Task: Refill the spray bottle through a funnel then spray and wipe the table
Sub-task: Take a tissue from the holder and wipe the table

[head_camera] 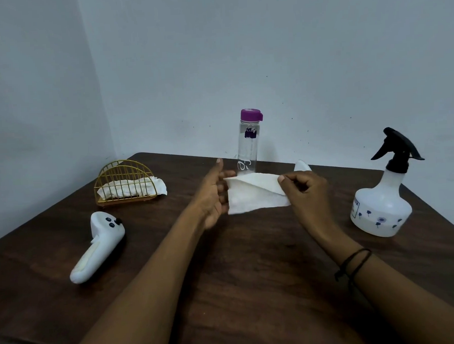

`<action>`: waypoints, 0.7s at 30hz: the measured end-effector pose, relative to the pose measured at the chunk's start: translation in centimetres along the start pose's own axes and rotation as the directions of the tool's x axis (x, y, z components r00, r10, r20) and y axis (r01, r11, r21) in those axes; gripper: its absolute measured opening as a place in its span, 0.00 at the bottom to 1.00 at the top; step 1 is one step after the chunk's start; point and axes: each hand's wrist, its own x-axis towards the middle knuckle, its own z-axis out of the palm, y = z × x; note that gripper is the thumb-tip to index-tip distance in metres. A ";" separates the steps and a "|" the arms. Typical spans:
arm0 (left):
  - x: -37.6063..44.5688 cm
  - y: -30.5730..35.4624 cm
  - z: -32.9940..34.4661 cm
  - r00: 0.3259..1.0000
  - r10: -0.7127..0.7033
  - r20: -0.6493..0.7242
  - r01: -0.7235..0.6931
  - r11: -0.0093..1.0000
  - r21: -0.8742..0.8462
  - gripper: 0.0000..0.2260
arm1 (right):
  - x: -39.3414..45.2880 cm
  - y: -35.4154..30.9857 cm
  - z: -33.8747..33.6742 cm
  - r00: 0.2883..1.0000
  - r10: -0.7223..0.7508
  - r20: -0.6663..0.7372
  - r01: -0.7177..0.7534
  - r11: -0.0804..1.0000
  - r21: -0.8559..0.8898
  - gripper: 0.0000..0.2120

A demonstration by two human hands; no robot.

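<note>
A folded white tissue point(253, 196) is held above the dark wooden table point(252, 275) between both hands. My left hand point(214, 196) grips its left edge and my right hand point(306, 194) pinches its right top corner. The white spray bottle point(380, 208) with a black trigger head stands at the right, apart from my hands. A clear water bottle point(247, 147) with a purple cap stands behind the tissue. A white funnel point(302, 165) shows only its tip behind my right hand.
A gold wire napkin holder point(125, 183) with white tissues sits at the back left. A white handheld controller point(98, 247) lies at the left. Walls close the table's far and left sides. The table's right edge runs just beyond the spray bottle.
</note>
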 end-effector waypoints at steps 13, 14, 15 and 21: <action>-0.2 -1.1 0.5 0.970 0.224 0.092 -0.241 0.933 0.267 0.08 | 0.3 -0.8 -0.8 0.876 0.465 0.128 -0.469 0.757 0.455 0.08; -0.2 -1.1 0.6 0.966 0.248 0.075 -0.260 0.924 0.280 0.08 | 0.4 -0.8 -0.9 0.858 0.484 0.170 -0.500 0.714 0.491 0.09; -0.2 -1.0 0.7 0.961 0.271 0.055 -0.275 0.916 0.291 0.07 | 0.4 -0.7 -0.9 0.844 0.494 0.207 -0.523 0.675 0.521 0.10; -0.4 -0.8 1.7 0.939 0.338 -0.062 -0.312 0.914 0.260 0.10 | 0.6 -0.6 -0.1 0.742 0.580 0.337 -0.648 0.492 0.582 0.12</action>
